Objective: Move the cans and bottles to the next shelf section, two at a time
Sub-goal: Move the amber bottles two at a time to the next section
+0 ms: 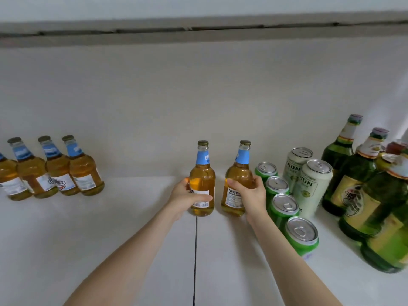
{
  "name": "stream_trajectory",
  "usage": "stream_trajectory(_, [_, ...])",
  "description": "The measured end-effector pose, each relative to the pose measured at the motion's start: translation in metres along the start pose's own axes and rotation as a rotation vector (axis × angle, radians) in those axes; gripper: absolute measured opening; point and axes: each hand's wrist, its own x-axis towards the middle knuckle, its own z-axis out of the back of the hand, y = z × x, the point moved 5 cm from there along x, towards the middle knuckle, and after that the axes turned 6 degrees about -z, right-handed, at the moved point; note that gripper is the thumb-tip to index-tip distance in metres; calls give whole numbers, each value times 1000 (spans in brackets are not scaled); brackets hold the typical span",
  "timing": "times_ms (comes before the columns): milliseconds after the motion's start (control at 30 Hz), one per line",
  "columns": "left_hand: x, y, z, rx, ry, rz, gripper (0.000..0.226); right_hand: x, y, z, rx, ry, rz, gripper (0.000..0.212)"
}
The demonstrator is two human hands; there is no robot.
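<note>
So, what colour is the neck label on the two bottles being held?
Light blue neck label, seen in the head view.

The white shelf (110, 239) before me is split by a dark seam (195, 261). A row of amber bottles (85, 173) stands on its left part. The two amber bottles (202, 173) I hold are at the seam. To my right stand four green cans (284, 206) in a line, two pale tall cans (313, 184) just beside them, and green bottles (353, 195) crowded together.

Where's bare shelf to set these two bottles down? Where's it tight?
Bare shelf runs from the amber bottle row to the seam, plus the strip in front of that row. Crowded right of the seam: green cans, white cans, green bottles packed together; right hand is close beside the cans.
</note>
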Motion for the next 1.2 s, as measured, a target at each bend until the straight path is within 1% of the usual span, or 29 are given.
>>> stream_trajectory(100, [14,4,-1,-8,-3,-23,68,12,-5,-4,-36,4,14,66])
stream_trajectory(200, [23,6,-3,-10,9,-37,73,21,-10,-8,-46,20,37,75])
stream_trajectory(367, [33,10,-4,-14,22,-48,85,23,-11,-12,-57,82,68,65])
stream_trajectory(500, [34,11,-9,-20,53,-55,95,21,-13,-13,-56,103,82,66])
stream_trajectory(567, [33,11,-9,-13,57,-60,96,19,-15,-11,-69,102,98,66])
stream_trajectory(633, [30,12,-8,-20,66,-75,92,16,-18,-7,-66,101,106,65])
stream_trajectory(767, [23,20,2,-96,95,-121,75,9,-32,2,-51,87,92,68])
stream_trajectory(900, [19,33,9,-84,68,-121,66,8,-42,6,-56,50,88,74])
stream_trajectory(1033, [22,34,6,-62,24,-141,55,13,-45,6,-62,38,103,68])
stream_trajectory(1200, [30,35,-2,-56,21,-149,59,19,-41,6,-64,24,123,56])
